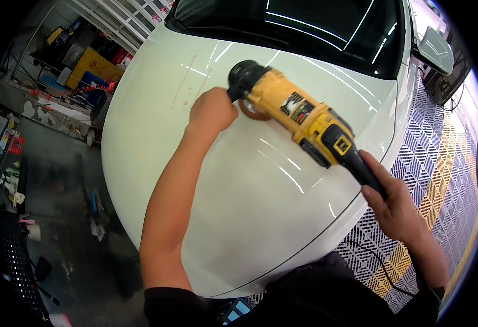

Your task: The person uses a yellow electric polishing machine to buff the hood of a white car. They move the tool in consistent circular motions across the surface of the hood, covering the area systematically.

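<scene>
Yellow and black, the polisher (299, 109) sits at two o'clock over the white hood (239, 218), its head pointing to ten. My left hand (212, 111) is closed around the side grip (235, 94), most of which it hides, its curled fingers turned out of sight. My right hand (394, 210) grips the rear handle (363, 171). Half-covered by the head, the pad (254, 113) seems to touch the paint, though I can't be sure. Faint reddish streaks (184, 82) show at eleven o'clock; at one, the windscreen (315, 32) is cut off.
</scene>
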Motion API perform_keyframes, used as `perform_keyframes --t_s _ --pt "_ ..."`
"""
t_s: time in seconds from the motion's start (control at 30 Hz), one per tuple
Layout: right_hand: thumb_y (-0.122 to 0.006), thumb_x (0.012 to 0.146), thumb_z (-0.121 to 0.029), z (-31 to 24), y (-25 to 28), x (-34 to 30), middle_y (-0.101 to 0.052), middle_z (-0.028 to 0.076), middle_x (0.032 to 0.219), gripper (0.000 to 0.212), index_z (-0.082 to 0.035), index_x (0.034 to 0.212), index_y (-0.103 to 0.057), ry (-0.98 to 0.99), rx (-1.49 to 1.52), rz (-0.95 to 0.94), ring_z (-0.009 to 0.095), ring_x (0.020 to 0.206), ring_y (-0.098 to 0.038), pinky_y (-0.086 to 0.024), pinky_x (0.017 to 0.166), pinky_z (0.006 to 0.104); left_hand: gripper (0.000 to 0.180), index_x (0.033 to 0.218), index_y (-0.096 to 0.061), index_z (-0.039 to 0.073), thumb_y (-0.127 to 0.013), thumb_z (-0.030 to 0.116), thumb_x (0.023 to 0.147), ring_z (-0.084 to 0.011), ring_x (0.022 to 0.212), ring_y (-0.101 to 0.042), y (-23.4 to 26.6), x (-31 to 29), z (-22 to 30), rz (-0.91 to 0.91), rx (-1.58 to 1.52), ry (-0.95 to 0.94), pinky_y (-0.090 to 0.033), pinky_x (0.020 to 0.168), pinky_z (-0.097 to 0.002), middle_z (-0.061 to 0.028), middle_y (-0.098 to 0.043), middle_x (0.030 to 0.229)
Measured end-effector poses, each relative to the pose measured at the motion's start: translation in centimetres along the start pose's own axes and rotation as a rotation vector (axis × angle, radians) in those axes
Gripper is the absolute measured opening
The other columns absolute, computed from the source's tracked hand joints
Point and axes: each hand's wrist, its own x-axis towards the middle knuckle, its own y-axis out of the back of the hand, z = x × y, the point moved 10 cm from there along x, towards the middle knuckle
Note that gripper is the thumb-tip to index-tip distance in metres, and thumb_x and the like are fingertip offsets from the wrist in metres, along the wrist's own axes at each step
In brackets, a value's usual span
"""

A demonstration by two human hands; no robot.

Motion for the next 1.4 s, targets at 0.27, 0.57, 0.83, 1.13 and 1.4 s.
perform_keyframes --t_s 0.27,0.57,0.83,1.13,1.4 --pt "-0.075 0.110 -0.035 -2.0 -13.0 -4.5 -0.069 0.019 0.083 0.072 -0.020 0.175 -0.047 0.260 -0.164 -0.349 0.043 0.067 -0.070 -0.057 0.064 0.0531 0.019 0.104 -0.080 -0.001 -0.074 0.016 0.098 -0.0548 0.099 -0.075 -2.2 -19.6 -18.9 0.081 -0.109 0.243 -0.060 0.086 -0.0583 -0.0314 -0.078 0.100" --pt "-0.077 0.109 -0.033 0.3 -8.9 -6.1 -0.069 0.018 0.082 0.073 -0.019 0.175 -0.048 0.241 -0.137 -0.279 0.041 0.067 -0.071 -0.057 0.063 0.0507 0.018 0.104 -0.081 -0.002 -0.076 0.014 0.097 -0.0514 0.096 -0.077 -2.6 -17.3 -13.1 0.054 -0.112 0.168 -0.061 0.085 -0.0547 -0.0285 -0.080 0.098" --pt "-0.074 0.108 -0.012 3.0 3.3 -1.7 -0.070 0.017 0.082 0.067 -0.006 0.171 -0.052 0.019 -0.016 0.082 0.030 0.069 -0.072 -0.057 0.072 0.0406 0.021 0.108 -0.083 0.000 -0.072 0.013 0.097 -0.0477 0.104 -0.079 -0.7 1.7 6.0 0.029 0.054 -0.068 -0.063 0.092 -0.0534 -0.0259 -0.083 0.106" --pt "-0.066 0.115 -0.019 0.5 4.4 5.2 -0.064 0.014 0.076 0.062 -0.011 0.174 -0.050 -0.025 -0.136 -0.001 0.024 0.064 -0.066 -0.055 0.070 0.0404 0.028 0.108 -0.082 -0.002 -0.065 0.017 0.098 -0.0438 0.089 -0.080 0.0 8.8 3.0 0.010 0.050 -0.015 -0.064 0.084 -0.0499 -0.0271 -0.082 0.098" --pt "-0.070 0.113 -0.029 -4.7 -9.4 6.7 -0.072 0.022 0.080 0.063 -0.016 0.172 -0.051 0.281 -0.214 -0.188 0.044 0.074 -0.072 -0.057 0.074 0.0535 0.026 0.100 -0.081 -0.005 -0.074 0.020 0.095 -0.0402 0.072 -0.079 -0.6 -2.7 -21.3 0.129 -0.023 0.152 -0.060 0.070 -0.0502 -0.0251 -0.077 0.078"
